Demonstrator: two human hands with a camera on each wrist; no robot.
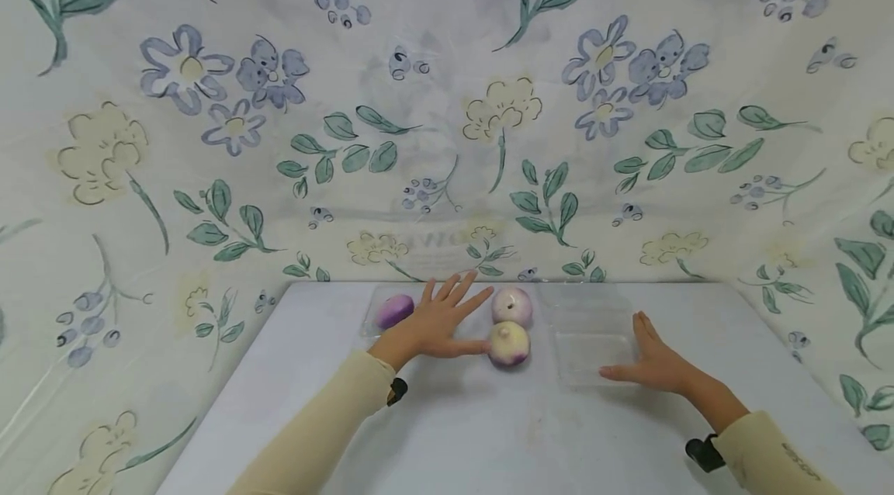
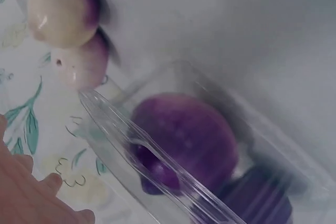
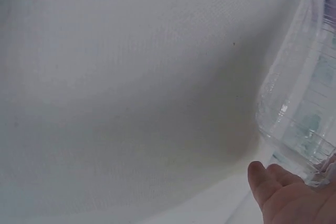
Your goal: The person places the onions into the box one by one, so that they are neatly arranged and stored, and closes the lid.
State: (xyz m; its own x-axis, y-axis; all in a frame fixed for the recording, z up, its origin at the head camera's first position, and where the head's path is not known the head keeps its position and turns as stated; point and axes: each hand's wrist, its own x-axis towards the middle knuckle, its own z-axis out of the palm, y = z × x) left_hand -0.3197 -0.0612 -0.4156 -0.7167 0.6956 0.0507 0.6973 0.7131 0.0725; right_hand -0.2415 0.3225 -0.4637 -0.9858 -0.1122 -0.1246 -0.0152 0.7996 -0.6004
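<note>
My left hand (image 1: 441, 322), fingers spread and straight, is over the table between a clear plastic box (image 1: 368, 318) and two round vegetables. The nearer one, cream with a purple base (image 1: 509, 344), lies by my left thumb; I cannot tell whether they touch. Against it sits a pale pink-purple one (image 1: 512, 304); both look like onions or turnips. In the left wrist view the box holds a purple round vegetable (image 2: 194, 135) and a darker purple piece (image 2: 260, 200). My right hand (image 1: 656, 361) is at the right side of an open clear plastic container (image 1: 594, 336), thumb and fingers extended.
The white table (image 1: 475, 441) ends at the back against a floral-patterned sheet (image 1: 447, 169), which also rises on both sides. The open clear container stands right of the two round vegetables. Dark bands (image 1: 705, 454) sit on both wrists.
</note>
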